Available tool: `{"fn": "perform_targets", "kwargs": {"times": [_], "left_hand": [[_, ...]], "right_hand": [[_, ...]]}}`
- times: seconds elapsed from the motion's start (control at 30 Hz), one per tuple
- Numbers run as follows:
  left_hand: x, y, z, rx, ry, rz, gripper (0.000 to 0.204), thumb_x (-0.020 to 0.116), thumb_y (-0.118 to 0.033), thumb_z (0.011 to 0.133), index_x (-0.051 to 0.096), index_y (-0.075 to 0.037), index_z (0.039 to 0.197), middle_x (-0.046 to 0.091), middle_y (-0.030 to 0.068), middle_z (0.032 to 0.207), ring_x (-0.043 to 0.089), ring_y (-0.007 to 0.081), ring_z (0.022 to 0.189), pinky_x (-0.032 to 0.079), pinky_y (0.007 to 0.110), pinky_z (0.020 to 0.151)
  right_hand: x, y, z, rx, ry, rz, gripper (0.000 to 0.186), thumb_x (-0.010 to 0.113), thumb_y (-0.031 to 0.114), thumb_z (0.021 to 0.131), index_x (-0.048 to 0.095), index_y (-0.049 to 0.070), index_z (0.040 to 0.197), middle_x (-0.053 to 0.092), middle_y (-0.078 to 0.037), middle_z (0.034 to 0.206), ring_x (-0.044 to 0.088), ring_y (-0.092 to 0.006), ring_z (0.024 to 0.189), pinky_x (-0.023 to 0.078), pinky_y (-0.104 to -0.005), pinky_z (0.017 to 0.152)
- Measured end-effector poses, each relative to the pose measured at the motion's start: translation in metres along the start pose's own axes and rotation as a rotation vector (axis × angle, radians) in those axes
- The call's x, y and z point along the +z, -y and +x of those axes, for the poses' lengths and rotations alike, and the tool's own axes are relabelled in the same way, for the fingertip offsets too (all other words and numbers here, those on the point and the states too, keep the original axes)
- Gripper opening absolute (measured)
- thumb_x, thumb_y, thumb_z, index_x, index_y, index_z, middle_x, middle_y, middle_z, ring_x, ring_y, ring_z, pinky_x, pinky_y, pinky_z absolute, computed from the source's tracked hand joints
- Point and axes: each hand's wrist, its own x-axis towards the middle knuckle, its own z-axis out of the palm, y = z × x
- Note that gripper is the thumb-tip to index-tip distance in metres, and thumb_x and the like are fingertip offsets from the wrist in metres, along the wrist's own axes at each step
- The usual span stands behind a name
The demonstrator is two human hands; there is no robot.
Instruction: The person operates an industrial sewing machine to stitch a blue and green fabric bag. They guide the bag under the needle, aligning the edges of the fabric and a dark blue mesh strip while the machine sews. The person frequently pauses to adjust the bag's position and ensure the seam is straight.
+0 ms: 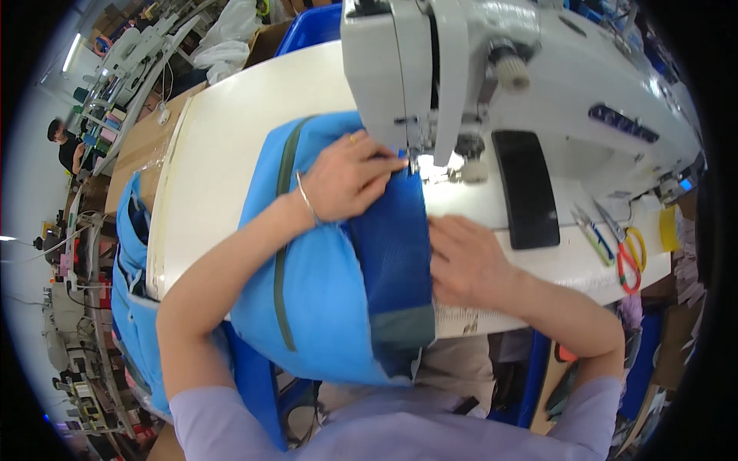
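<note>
A light blue fabric bag piece with an olive zipper strip and a dark blue mesh panel lies on the sewing table. My left hand presses on it just beside the needle and presser foot of a white sewing machine, fingers closed on the fabric near its top edge. A bracelet circles that wrist. My right hand is at the panel's right edge, fingers curled on it, their tips partly hidden.
A black phone, red-handled scissors, snips and yellow tape roll sit rightward on the table. More blue bags hang at the left. A blue bin is behind; another person works far left.
</note>
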Motion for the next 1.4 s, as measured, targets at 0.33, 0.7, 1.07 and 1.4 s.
{"fn": "perform_targets", "kwargs": {"times": [0.33, 0.7, 1.07, 1.4], "left_hand": [[-0.058, -0.131, -0.064, -0.338, 0.321, 0.104, 0.062, 0.066, -0.007, 0.087, 0.056, -0.014, 0.147, 0.047, 0.0137, 0.155, 0.036, 0.0395, 0.149, 0.027, 0.057, 0.121], [-0.063, -0.07, -0.077, -0.226, 0.472, 0.241, 0.07, 0.049, -0.005, 0.083, 0.05, -0.019, 0.152, 0.044, 0.0105, 0.159, 0.036, 0.036, 0.15, 0.026, 0.061, 0.122], [-0.062, -0.109, 0.002, 0.029, 0.239, 0.401, 0.04, 0.061, 0.001, 0.072, 0.075, -0.008, 0.109, 0.076, 0.0117, 0.106, 0.07, 0.0326, 0.104, 0.055, 0.045, 0.098], [-0.028, -0.109, 0.002, 0.108, 0.329, 0.204, 0.039, 0.068, 0.003, 0.078, 0.071, -0.009, 0.114, 0.069, 0.0097, 0.124, 0.07, 0.0302, 0.097, 0.058, 0.04, 0.082]], "right_hand": [[-0.018, 0.086, -0.07, 0.19, -0.189, 0.073, 0.032, 0.075, 0.009, 0.073, 0.072, -0.002, 0.103, 0.072, -0.017, 0.106, 0.071, -0.0309, 0.095, 0.058, -0.0417, 0.08], [0.103, 0.178, -0.058, 1.104, -0.179, 1.295, 0.054, 0.069, 0.046, 0.096, 0.071, -0.005, 0.114, 0.076, -0.018, 0.101, 0.073, -0.0263, 0.092, 0.056, -0.0383, 0.083], [0.063, 0.247, -0.056, 1.017, -0.214, 1.491, 0.061, 0.072, 0.042, 0.096, 0.059, -0.009, 0.066, 0.054, -0.012, 0.051, 0.048, -0.0155, 0.047, 0.04, -0.0397, 0.046], [0.053, 0.244, -0.061, 0.857, -0.146, 1.333, 0.073, 0.071, 0.045, 0.095, 0.047, -0.008, 0.051, 0.041, -0.021, 0.043, 0.036, -0.0304, 0.036, 0.034, -0.0459, 0.042]]}}
